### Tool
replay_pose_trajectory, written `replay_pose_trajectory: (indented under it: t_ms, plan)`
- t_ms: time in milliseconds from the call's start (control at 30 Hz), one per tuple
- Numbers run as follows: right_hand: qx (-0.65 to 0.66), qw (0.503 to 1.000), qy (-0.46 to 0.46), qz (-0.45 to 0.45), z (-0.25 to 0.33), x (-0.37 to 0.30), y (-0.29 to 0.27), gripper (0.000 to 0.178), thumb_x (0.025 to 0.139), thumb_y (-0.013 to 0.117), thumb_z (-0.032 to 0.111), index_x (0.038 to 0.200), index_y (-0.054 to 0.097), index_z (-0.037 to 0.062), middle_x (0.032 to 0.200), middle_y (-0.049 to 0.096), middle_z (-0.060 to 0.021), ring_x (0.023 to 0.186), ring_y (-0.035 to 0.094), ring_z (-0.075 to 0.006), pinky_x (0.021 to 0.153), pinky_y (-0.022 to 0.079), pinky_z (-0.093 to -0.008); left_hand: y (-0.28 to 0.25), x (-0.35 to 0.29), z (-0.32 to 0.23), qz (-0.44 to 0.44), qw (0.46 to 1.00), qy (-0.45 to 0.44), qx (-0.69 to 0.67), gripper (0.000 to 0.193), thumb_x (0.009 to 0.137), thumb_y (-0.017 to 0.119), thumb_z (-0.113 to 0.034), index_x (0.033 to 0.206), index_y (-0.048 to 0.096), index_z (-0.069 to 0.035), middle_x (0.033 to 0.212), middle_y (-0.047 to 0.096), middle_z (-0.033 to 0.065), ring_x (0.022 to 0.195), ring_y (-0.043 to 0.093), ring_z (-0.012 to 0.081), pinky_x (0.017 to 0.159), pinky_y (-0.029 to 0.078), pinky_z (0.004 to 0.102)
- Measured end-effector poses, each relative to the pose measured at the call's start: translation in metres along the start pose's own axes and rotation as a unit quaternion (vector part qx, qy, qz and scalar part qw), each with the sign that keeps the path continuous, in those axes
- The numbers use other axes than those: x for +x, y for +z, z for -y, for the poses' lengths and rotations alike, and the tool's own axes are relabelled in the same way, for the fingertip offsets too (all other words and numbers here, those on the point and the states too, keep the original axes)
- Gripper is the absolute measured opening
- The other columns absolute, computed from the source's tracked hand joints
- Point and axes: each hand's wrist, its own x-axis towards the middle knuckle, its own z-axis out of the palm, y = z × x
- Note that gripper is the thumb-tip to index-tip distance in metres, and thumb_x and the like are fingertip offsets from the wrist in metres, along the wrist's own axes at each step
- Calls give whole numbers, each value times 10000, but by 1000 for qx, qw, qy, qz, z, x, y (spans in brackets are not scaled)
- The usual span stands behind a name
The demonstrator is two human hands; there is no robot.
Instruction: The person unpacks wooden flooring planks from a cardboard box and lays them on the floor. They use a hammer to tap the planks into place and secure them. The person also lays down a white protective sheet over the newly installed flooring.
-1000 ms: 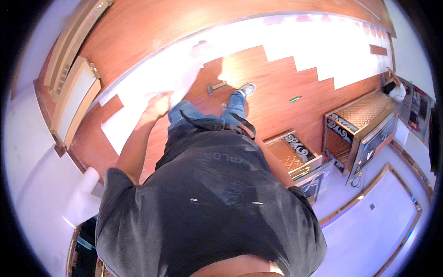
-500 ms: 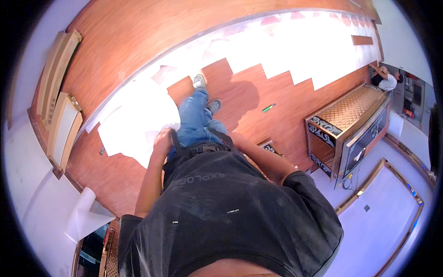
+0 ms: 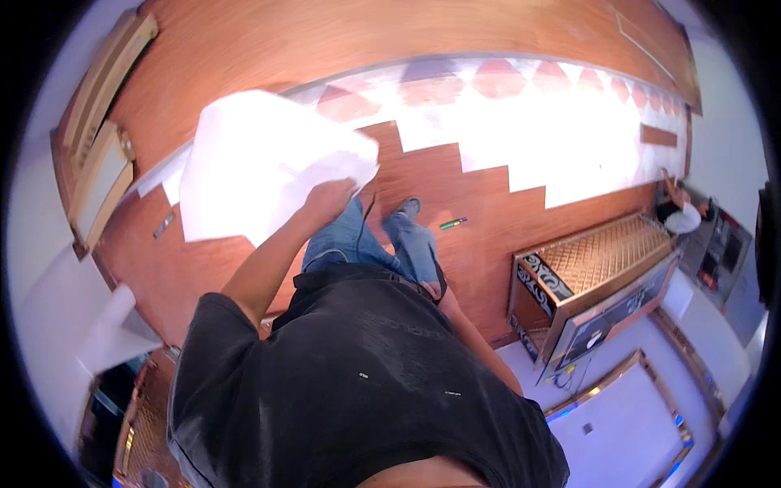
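Note:
A large white sheet [image 3: 268,163], glaring and creased, hangs ahead of me on the left. My left hand [image 3: 329,202] is closed at its near right edge, and a thin dark strap [image 3: 368,218] dangles beside that hand. Low by my right thigh is my right hand [image 3: 446,302], partly hidden against the jeans. It appears closed round another dark strap [image 3: 440,276], though its fingers barely show. A slim green tool [image 3: 453,223] lies on the reddish-brown floor [image 3: 407,175], right of my shoe [image 3: 411,206].
A bright white strip [image 3: 569,159] with a stepped edge crosses the floor, a brown plank [image 3: 659,135] on it. At right stands a gold quilted cabinet [image 3: 602,252]; a person [image 3: 682,213] crouches beyond. Long boxes [image 3: 102,175] and a white roll [image 3: 110,317] are left.
My left hand has swung forward and up with the white sheet, which was lower by my left side. My right hand has dropped beside my thigh. The view has shifted, and one foot is now covered.

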Motion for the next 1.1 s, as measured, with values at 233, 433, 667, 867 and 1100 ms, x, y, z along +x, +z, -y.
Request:
replay_pose_trajectory:
  t_ms: [233, 433, 667, 867, 1100]
  plan:
    - [231, 971, -17, -58, 21, 208, -94, 595, 1020, 533, 578, 1333, 518, 72, 1101, 592, -60, 1046, 584, -208, 785, 526, -376, 83, 121, -98, 57, 997, 30, -38, 408, 1048, 447, -380, 1302, 669, -151, 1360, 653, 114, 1293, 581, 309, 1161, 393, 467]
    - [188, 974, -52, -113, 34, 430, -151, 405, 903, 708, 211, 1149, 599, -92, 969, 661, -125, 796, 651, -220, 677, 545, -372, 183, 158, -63, -35, 993, 72, -82, 396, 1002, 554, -386, 1286, 651, -129, 1309, 648, 116, 1285, 556, 284, 1127, 347, 475]
    - [18, 987, 10, -162, -155, 613, -290, 383, 884, 710, 85, 1232, 642, -60, 1164, 694, -133, 983, 674, -247, 844, 588, -403, 206, 148, 205, -264, 943, -201, 31, 441, 977, 609, -433, 1311, 632, -147, 1377, 589, 135, 1318, 508, 341, 1099, 366, 537]
    - [-138, 939, -63, -307, -276, 685, -464, 525, 921, 712, 180, 1392, 554, 10, 1292, 643, -132, 1064, 621, -303, 885, 534, -437, 225, 197, 442, -269, 869, -412, 55, 635, 986, 570, -497, 1520, 407, -196, 1547, 401, 163, 1421, 417, 384, 1147, 332, 598]
    - [-209, 886, -1, -413, -230, 715, -517, 557, 937, 691, 227, 1421, 526, 6, 1342, 616, -156, 1140, 594, -319, 948, 503, -446, 355, 280, 545, -133, 930, -337, -61, 674, 996, 554, -482, 1506, 417, -63, 1403, 523, 289, 1289, 538, 433, 1104, 434, 456]
